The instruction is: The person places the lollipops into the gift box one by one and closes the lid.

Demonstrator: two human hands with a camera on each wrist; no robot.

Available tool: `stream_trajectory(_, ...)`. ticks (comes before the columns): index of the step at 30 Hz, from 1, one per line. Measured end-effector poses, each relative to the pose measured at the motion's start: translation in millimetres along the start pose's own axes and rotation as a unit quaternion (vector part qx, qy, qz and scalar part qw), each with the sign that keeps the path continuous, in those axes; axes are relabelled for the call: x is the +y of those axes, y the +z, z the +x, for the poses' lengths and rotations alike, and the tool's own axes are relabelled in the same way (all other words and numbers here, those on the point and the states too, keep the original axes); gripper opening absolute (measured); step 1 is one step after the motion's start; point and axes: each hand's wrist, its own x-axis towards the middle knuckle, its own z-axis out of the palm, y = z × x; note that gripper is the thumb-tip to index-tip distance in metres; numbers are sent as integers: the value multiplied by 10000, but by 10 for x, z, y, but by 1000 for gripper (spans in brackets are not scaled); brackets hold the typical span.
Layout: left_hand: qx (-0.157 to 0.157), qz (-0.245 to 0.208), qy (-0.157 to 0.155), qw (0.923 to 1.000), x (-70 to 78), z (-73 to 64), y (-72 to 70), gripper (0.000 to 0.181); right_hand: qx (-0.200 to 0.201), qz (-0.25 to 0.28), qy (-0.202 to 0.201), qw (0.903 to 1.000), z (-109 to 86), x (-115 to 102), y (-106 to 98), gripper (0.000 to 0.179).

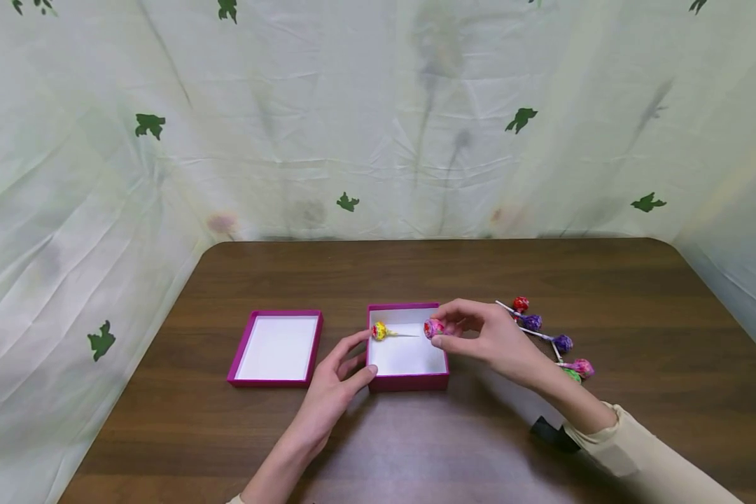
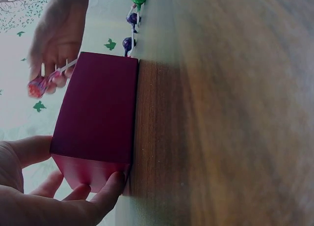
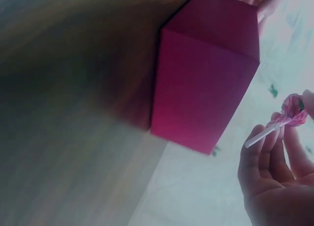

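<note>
"Where's our pink lollipop [image 1: 434,328]?"

"We have it pinched in the right grip [image 1: 488,339], head at the fingertips [image 1: 439,341], above the box [image 1: 408,383]. Our left grip [image 1: 331,390], fingers spread, touches the box's side."

Between the lid [image 1: 277,348] and the box [image 1: 408,383], a gap is narrowed by the left hand [image 1: 339,376]. The box's front interior can be entered from above; its right edge is overhung by the right hand [image 1: 488,341], and passage farther right is obstructed by lollipops [image 1: 563,343].
</note>
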Motion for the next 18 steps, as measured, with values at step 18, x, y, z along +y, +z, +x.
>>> stream_trajectory(18, -45, -34, -20, 10000, -3, 5, -5, 51, -280, -286, -5, 9992, 389, -4, 404, 25)
